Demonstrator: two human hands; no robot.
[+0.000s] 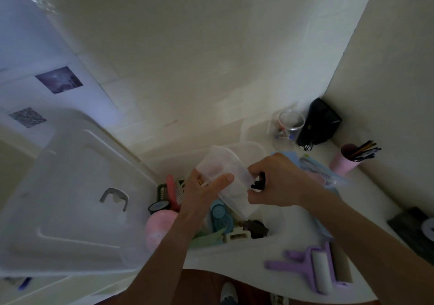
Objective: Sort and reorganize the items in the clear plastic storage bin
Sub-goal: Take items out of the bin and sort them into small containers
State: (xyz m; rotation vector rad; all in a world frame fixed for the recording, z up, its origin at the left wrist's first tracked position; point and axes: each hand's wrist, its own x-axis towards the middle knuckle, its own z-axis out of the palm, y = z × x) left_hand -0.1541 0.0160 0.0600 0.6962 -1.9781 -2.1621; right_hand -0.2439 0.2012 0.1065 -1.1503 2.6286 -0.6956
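Note:
The clear plastic storage bin (277, 231) stands open on a white table, its big translucent lid (75, 194) leaning up at the left. Inside lie a pink ball (157, 227), a red comb (173, 194), a blue round case (220, 215), a beige clip (237, 235) and a dark clip (257, 228). Above the bin I hold a small clear plastic container (225, 173), tilted. My left hand (204, 192) grips its lower side with the thumb across the wall. My right hand (274, 180) pinches a small black object (258, 183) at the container's right edge.
A purple lint roller (312, 267) lies at the table's front right. At the back right stand a clear jar (287, 126), a black pouch (319, 121) and a pink cup of pens (347, 159). Blue packets (314, 166) lie behind my right hand. A wall closes off the right side.

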